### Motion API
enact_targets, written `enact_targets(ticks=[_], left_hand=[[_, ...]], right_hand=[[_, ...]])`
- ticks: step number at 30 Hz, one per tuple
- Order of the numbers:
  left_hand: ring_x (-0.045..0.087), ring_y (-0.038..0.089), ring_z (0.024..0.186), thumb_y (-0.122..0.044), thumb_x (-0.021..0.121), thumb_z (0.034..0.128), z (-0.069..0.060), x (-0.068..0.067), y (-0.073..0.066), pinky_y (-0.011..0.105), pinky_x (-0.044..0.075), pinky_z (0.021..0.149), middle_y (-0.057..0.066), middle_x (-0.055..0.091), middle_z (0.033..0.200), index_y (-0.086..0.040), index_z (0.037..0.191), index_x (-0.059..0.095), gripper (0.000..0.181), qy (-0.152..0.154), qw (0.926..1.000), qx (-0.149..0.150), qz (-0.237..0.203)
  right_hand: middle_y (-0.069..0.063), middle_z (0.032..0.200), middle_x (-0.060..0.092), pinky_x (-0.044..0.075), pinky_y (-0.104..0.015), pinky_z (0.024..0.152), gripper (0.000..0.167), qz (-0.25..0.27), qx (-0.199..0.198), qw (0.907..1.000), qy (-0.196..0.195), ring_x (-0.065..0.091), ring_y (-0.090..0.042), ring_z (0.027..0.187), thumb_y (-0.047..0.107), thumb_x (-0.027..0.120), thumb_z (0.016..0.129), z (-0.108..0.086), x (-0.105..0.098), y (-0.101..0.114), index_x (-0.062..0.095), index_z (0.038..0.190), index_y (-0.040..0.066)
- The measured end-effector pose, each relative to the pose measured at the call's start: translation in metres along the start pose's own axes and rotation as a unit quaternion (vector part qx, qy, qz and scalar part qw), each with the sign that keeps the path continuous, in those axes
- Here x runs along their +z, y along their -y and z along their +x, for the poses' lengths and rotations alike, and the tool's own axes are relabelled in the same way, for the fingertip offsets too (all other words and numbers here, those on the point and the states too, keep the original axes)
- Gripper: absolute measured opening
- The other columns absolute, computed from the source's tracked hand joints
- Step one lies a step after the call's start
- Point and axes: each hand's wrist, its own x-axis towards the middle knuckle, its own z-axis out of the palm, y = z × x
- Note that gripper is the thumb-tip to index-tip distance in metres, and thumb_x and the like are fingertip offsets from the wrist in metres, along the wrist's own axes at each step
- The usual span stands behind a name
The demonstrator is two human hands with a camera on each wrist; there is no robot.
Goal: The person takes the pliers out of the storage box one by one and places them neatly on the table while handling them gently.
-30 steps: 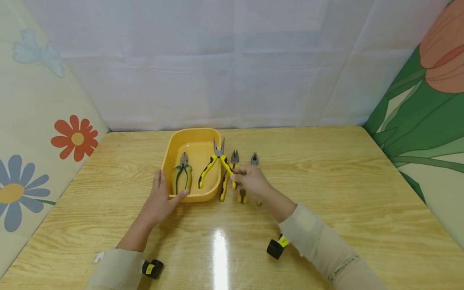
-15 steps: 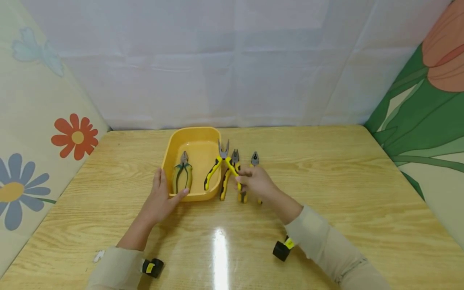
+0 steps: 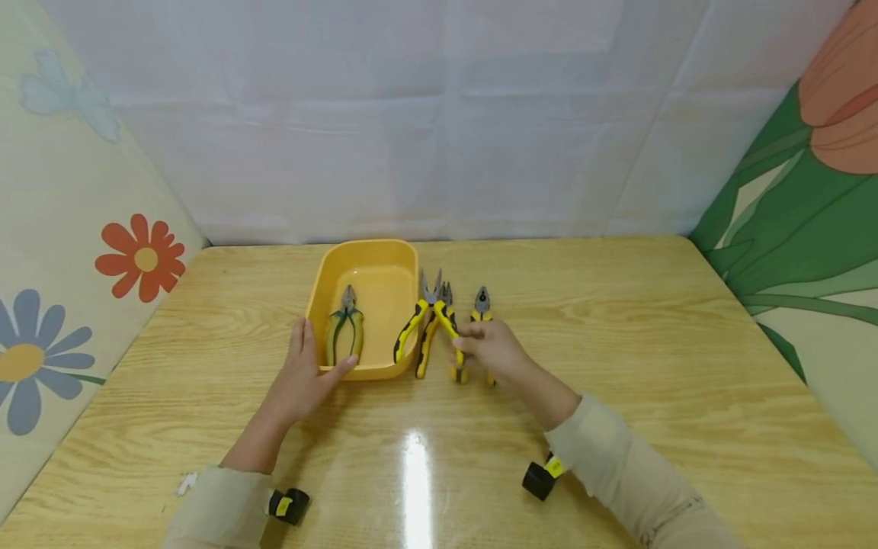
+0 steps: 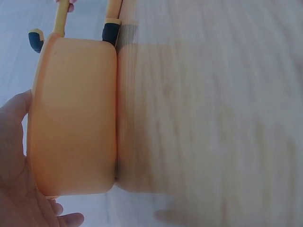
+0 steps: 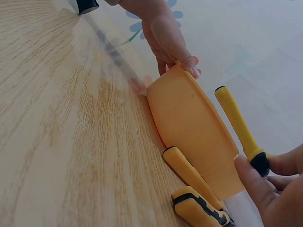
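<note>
My right hand (image 3: 495, 351) pinches one handle of the yellow-and-black pliers (image 3: 410, 328), whose handles and pointed jaws are spread. These pliers hang over the right rim of the yellow tray (image 3: 377, 373). My left hand (image 3: 307, 379) holds the tray's front left corner, thumb over the rim. Inside the tray, at the left, lie green-and-yellow pliers (image 3: 356, 335). In the right wrist view the pinched handle (image 5: 235, 118) is raised above the tray wall (image 5: 189, 123), with my right hand (image 5: 279, 189) at its lower end.
Right of the tray, on the wooden table (image 3: 617, 320), lie other pliers (image 3: 424, 351), partly behind the held pair, and more pliers (image 3: 483, 300), partly covered by my right hand. A white scrap (image 3: 187, 483) lies at the front left. A white cloth (image 3: 439, 122) hangs behind the table.
My right hand has moved right with the spread pliers, from above the tray's inside to its right rim and the neighbouring pliers. My left hand has stayed on the tray.
</note>
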Motion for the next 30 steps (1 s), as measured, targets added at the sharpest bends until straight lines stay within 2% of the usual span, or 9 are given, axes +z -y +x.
enact_targets(ticks=[4, 9, 13, 19, 25, 30], left_hand=[[0.007, 0.044, 0.123, -0.056, 0.042, 0.0816, 0.000, 0.000, -0.001, 0.056, 0.018, 0.094, 0.016, -0.021, 0.139, 0.001, 0.134, -0.015, 0.096, 0.000, 1.0000, 0.000, 0.005], [0.007, 0.043, 0.123, -0.056, 0.042, 0.0816, 0.000, 0.000, -0.001, 0.056, 0.018, 0.094, 0.017, -0.020, 0.139, 0.002, 0.134, -0.014, 0.096, -0.002, 1.0000, 0.003, 0.009], [0.006, 0.043, 0.124, -0.056, 0.042, 0.0819, 0.000, 0.000, 0.001, 0.056, 0.018, 0.094, 0.016, -0.020, 0.139, 0.003, 0.134, -0.012, 0.096, -0.004, 0.9999, 0.007, 0.010], [0.007, 0.043, 0.123, -0.058, 0.042, 0.0811, 0.000, 0.001, 0.002, 0.057, 0.019, 0.093, 0.015, -0.020, 0.139, 0.002, 0.134, -0.012, 0.096, -0.005, 0.9999, 0.008, 0.015], [0.007, 0.042, 0.124, -0.058, 0.042, 0.0806, 0.001, 0.002, 0.002, 0.056, 0.019, 0.093, 0.014, -0.020, 0.139, 0.001, 0.135, -0.012, 0.097, -0.005, 0.9999, 0.006, 0.012], [0.007, 0.043, 0.124, -0.057, 0.042, 0.0812, 0.001, 0.002, 0.003, 0.056, 0.018, 0.093, 0.017, -0.019, 0.139, 0.001, 0.134, -0.012, 0.096, -0.006, 0.9999, 0.005, 0.014]], right_hand=[[-0.030, 0.100, 0.052, 0.047, -0.033, 0.074, 0.035, -0.005, 0.005, 1.0000, -0.003, 0.059, -0.028, 0.079, -0.004, 0.048, 0.085, -0.001, -0.002, -0.002, 0.041, 0.116, -0.018], [-0.028, 0.094, 0.053, 0.048, -0.034, 0.073, 0.032, 0.019, 0.005, 0.9998, -0.005, 0.060, -0.023, 0.072, -0.006, 0.047, 0.084, -0.001, -0.004, -0.004, 0.041, 0.113, -0.020], [-0.029, 0.092, 0.053, 0.048, -0.034, 0.073, 0.030, 0.023, 0.005, 0.9997, -0.008, 0.061, -0.025, 0.071, -0.008, 0.046, 0.084, -0.002, -0.005, -0.006, 0.042, 0.111, -0.021], [-0.034, 0.099, 0.051, 0.047, -0.034, 0.074, 0.032, 0.012, 0.000, 0.9998, -0.015, 0.061, -0.028, 0.075, -0.008, 0.046, 0.084, -0.002, -0.008, -0.009, 0.040, 0.112, -0.022], [-0.030, 0.092, 0.053, 0.049, -0.031, 0.069, 0.027, 0.018, -0.001, 0.9996, -0.020, 0.060, -0.025, 0.073, -0.008, 0.046, 0.084, -0.002, -0.012, -0.011, 0.046, 0.108, -0.021], [-0.030, 0.097, 0.051, 0.049, -0.030, 0.069, 0.028, 0.004, 0.004, 0.9996, -0.029, 0.058, -0.033, 0.080, -0.006, 0.048, 0.084, -0.003, -0.016, -0.013, 0.046, 0.109, -0.019]])
